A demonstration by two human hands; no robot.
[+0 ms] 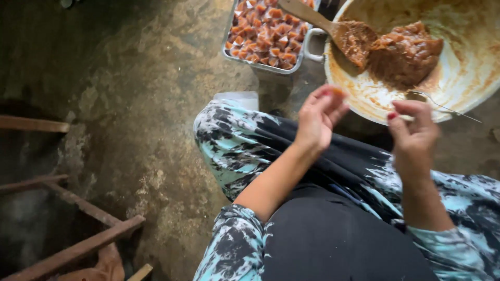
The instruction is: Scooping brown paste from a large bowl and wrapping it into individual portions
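Observation:
My left hand (319, 118) hovers over my lap with a small orange-brown piece pinched at its fingertips (338, 92). Beside it, my right hand (415, 132) is raised near the rim of a large pale bowl (469, 78) and grips a thin metal utensil (442, 105) that pokes out over the rim. In the bowl lies a lump of brown sticky paste (405, 52), with a wooden spoon (333, 28) resting in it. To the bowl's left, a metal tray (266, 66) holds several small orange-brown wrapped pieces (265, 34).
I sit on a rough, stained concrete floor (146, 104), legs in blue, black and white patterned cloth (245, 140). A pale container (237, 98) stands by my knee. Rusty wooden bars (78, 250) lie at lower left.

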